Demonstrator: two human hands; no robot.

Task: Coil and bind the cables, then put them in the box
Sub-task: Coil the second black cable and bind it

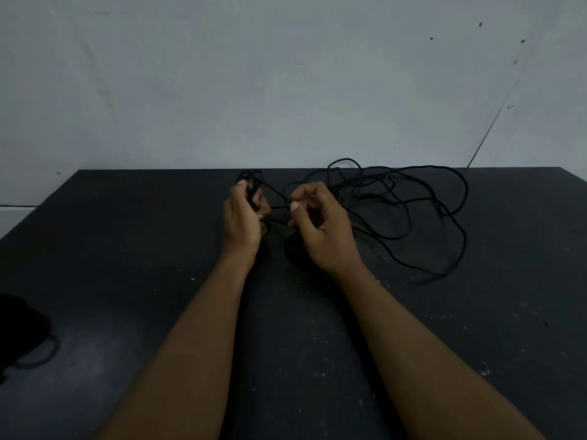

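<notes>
A dark lump is seen at the near left of the flat black table; what it is cannot be told. Loops of the thin, soft black cable are gripped in the left hand, and one strand is pinched by the right hand. The rest is spread loose behind. It looks light and floppy, and is best held near the loops.

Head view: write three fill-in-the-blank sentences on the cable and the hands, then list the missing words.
1. The right hand pinches a strand of the ____ cable.
2. The left hand grips a small coil of it, while the loose tangle lies to the ____ of both hands.
3. The tangle rests on a dark ____.

Missing words: black; right; table.
</notes>
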